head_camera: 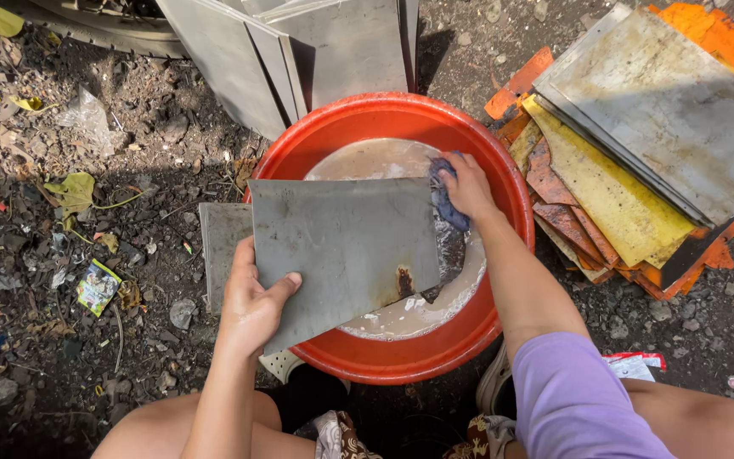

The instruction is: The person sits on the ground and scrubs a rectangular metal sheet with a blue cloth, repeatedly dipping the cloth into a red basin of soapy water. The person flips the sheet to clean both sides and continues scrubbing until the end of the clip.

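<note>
dark, littered dirt ground (87,255) lies all around a red basin (503,183) of murky water. my left hand (252,302) grips the near-left corner of a grey metal sheet (341,246), thumb on top, holding it tilted across the basin's rim. my right hand (467,185) is closed on a blue rag (448,204), pressed at the sheet's far right edge, over the water. right of the basin sits a stack of grey, yellow and orange sheets (639,144); behind it lean more grey plates (299,59).
</note>
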